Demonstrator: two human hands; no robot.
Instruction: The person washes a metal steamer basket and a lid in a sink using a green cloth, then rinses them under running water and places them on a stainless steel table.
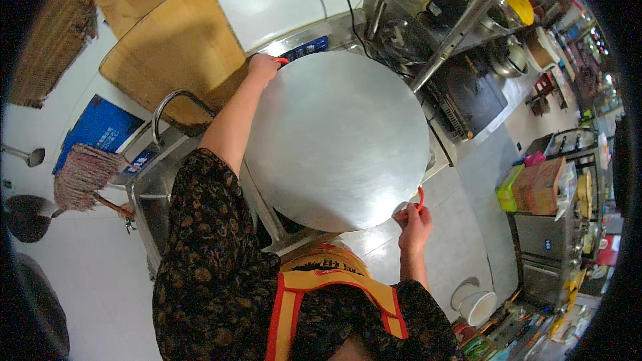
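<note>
A large round metal disc (341, 140), smooth and silvery, lies or is held flat before me over the steel sink unit. My left hand (264, 69) grips a red handle at its upper left rim. Close to me on the right, my right hand (415, 223) is closed around another red handle at the rim. What is under the disc is mostly hidden, so I cannot tell whether it rests on anything.
To the left are a steel sink basin (153, 215), a curved faucet (173, 93), a wooden board (185, 45) and a mop head (88, 175). A steel post (464, 25) and shelving with cookware stand at the upper right. A white bucket (477, 307) sits on the floor.
</note>
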